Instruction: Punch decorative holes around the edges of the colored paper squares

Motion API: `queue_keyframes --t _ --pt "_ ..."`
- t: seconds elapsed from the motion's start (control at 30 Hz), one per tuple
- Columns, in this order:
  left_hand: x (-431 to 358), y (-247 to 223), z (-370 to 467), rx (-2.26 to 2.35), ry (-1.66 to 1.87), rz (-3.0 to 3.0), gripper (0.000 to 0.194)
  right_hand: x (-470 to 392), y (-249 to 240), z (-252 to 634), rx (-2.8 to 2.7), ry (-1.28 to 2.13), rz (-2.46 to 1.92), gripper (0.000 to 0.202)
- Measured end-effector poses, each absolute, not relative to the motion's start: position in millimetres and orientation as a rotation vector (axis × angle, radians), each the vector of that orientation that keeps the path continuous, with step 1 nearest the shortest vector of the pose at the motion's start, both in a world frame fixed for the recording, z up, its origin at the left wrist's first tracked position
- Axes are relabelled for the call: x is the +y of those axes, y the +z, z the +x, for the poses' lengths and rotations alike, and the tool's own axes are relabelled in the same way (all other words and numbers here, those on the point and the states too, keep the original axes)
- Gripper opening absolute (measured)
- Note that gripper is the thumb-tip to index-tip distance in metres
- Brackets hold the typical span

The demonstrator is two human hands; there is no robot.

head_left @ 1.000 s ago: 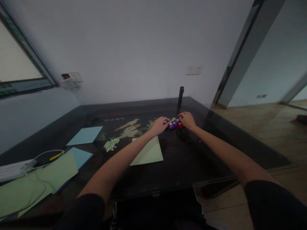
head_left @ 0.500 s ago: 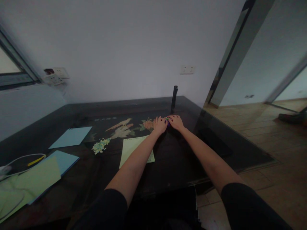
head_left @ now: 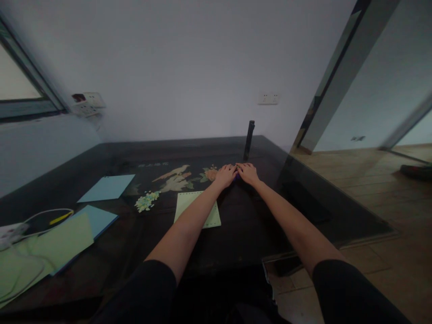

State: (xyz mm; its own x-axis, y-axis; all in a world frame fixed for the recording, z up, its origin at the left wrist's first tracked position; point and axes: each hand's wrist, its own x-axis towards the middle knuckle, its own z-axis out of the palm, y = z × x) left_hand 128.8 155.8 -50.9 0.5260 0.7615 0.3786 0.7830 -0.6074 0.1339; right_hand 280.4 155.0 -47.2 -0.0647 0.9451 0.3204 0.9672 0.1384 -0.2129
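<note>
Both arms reach out over the dark table (head_left: 243, 243). My left hand (head_left: 226, 174) and my right hand (head_left: 247, 173) meet near its far side, fingers curled inward around a small purple object (head_left: 237, 176). Most of that object is hidden by the fingers, so its shape cannot be made out. Just behind the hands a black upright stick (head_left: 249, 140) stands on the table. A pale green sheet with a row of holes (head_left: 212, 218) lies partly under my left forearm. Left of it is a pile of small green and yellow pieces (head_left: 146, 201).
Blue sheets (head_left: 108, 188) and green sheets (head_left: 67, 238) lie at the left, with a yellow pen-like item (head_left: 60, 218) and a white cable. A dark flat object (head_left: 303, 201) lies right of my right forearm. The wall (head_left: 175, 72) rises behind the table.
The view has shifted slightly, so the table and papers appear further right. My left hand's fingers are more curled and closer to my right hand; less of the object between them shows.
</note>
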Motion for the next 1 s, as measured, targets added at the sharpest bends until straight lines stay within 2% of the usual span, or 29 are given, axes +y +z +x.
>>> queue_keyframes --t 0.2,0.43,0.73,1.0 --pt "171.5 -47.6 96.0 -1.255 -0.486 -2.792 0.049 151.4 -44.3 255.6 -2.078 -0.088 -1.819 0.043" --pt "180.6 -47.0 31.1 -1.28 -0.475 -2.861 0.047 150.7 -43.8 199.3 -2.122 -0.079 -1.773 0.043" --pt "163.6 -48.6 -46.4 -1.353 -0.605 -2.873 0.046 151.9 -42.4 123.8 -2.245 -0.055 -1.634 0.045" --pt "137.7 -42.5 -75.8 -1.53 -0.722 -2.82 0.043 147.6 -39.1 81.8 -2.312 0.022 -1.614 0.043"
